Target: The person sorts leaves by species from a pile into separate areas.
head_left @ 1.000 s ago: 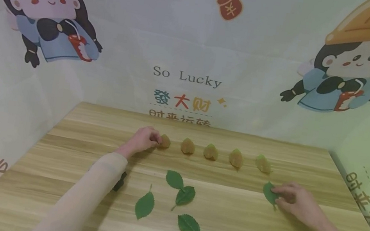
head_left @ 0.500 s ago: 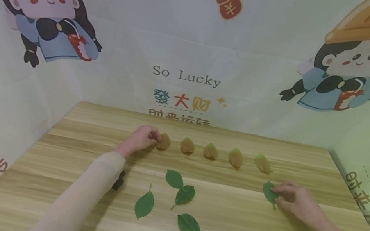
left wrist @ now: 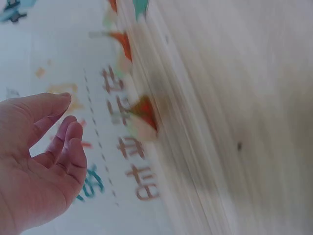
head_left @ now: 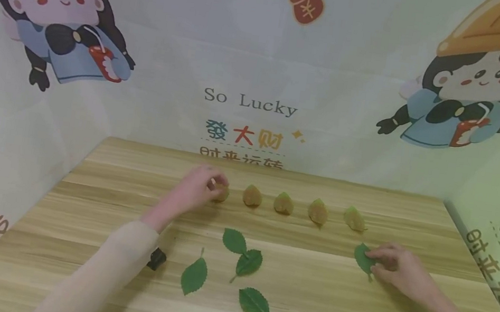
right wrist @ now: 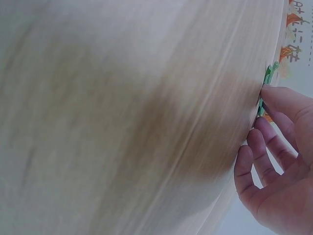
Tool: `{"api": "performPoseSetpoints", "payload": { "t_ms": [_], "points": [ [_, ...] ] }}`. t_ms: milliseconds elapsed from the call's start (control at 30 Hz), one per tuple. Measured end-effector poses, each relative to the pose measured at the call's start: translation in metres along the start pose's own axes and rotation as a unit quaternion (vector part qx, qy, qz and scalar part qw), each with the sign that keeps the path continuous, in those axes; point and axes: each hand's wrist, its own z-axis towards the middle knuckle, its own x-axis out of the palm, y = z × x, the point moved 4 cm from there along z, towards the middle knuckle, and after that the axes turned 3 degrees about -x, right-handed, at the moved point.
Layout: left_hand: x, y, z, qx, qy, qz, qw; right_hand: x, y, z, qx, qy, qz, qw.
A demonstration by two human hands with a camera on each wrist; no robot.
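My left hand (head_left: pixel 197 187) hovers over the leftmost brownish leaf (head_left: pixel 222 193), partly covering it in the head view. The left wrist view shows this hand (left wrist: pixel 46 152) with loosely bent fingers, thumb and fingertips apart, nothing between them, and an orange-and-green leaf (left wrist: pixel 144 117) beyond. At the right, my right hand (head_left: pixel 399 270) pinches the edge of a green leaf (head_left: pixel 362 257) lying at the table surface. In the right wrist view, the thumb and fingertips (right wrist: pixel 266 93) meet on that green leaf (right wrist: pixel 268 76), seen edge-on.
More brownish leaves, such as this one (head_left: pixel 284 203), continue the row along the back of the wooden table (head_left: pixel 306 302). Several green leaves (head_left: pixel 254 304) lie in the middle front. A printed cloth backdrop (head_left: pixel 172 60) encloses the back and sides.
My left hand has let go of the leftmost brownish leaf and lifted slightly above it, moving a little to the right. The right hand stays on its green leaf.
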Motion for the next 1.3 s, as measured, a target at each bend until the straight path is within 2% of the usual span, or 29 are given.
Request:
{"api": "performPoseSetpoints", "payload": {
  "t_ms": [67, 200, 367, 500, 667, 800, 900, 1067, 1300],
  "points": [
    [0.005, -0.01, -0.007, 0.02, -0.001, 0.003, 0.9998, 0.0, 0.0, 0.0, 0.0, 0.0, 0.002, 1.0],
    [0.017, -0.029, -0.019, 0.085, 0.005, 0.019, 0.9962, 0.0, 0.0, 0.0, 0.0, -0.004, -0.001, 1.0],
    [0.033, -0.051, -0.037, 0.16, 0.048, 0.045, 0.9849, 0.0, -0.001, 0.0, 0.002, -0.003, -0.012, 1.0],
    [0.045, -0.067, -0.05, 0.196, 0.092, 0.043, 0.9753, 0.0, -0.002, 0.0, 0.003, 0.001, -0.003, 1.0],
    [0.06, -0.08, -0.063, 0.211, 0.161, 0.044, 0.9631, 0.001, -0.003, 0.0, 0.0, 0.0, 0.004, 1.0],
    [0.073, -0.086, -0.073, 0.217, 0.225, 0.048, 0.9487, 0.001, -0.003, 0.0, 0.001, 0.0, 0.007, 1.0],
    [0.081, -0.088, -0.081, 0.221, 0.257, 0.054, 0.9394, 0.001, -0.003, 0.0, 0.003, 0.001, 0.01, 1.0],
    [0.089, -0.091, -0.088, 0.235, 0.266, 0.091, 0.9304, 0.001, -0.003, -0.001, 0.003, 0.0, 0.009, 1.0],
    [0.095, -0.096, -0.087, 0.255, 0.271, 0.116, 0.921, 0.001, -0.003, -0.002, 0.001, -0.003, 0.007, 1.0]
  ]
}}
